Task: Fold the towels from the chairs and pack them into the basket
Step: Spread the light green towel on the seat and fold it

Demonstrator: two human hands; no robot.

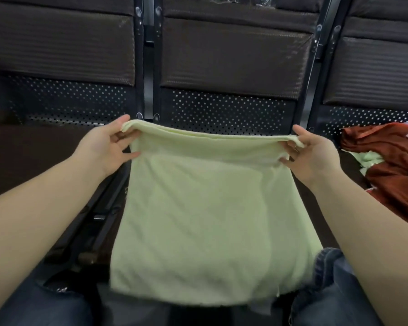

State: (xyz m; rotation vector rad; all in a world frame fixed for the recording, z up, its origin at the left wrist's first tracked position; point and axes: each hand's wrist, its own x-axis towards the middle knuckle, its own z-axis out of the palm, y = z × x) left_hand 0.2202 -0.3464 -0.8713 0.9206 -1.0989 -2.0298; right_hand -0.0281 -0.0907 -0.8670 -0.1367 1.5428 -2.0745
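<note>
A pale yellow-green towel [205, 220] hangs doubled over in front of me, above the middle chair seat. My left hand [106, 149] pinches its top left corner between thumb and fingers. My right hand [309, 154] pinches the top right corner the same way. The folded top edge stretches taut between the two hands, and the lower edge hangs down to my knees. No basket is in view.
A row of dark padded chairs [231, 60] with perforated metal backs faces me. On the right seat lies a heap of rust-red cloth [391, 161] with a light green towel [370, 161] tucked in it. My jeans-clad knees [327, 290] fill the bottom edge.
</note>
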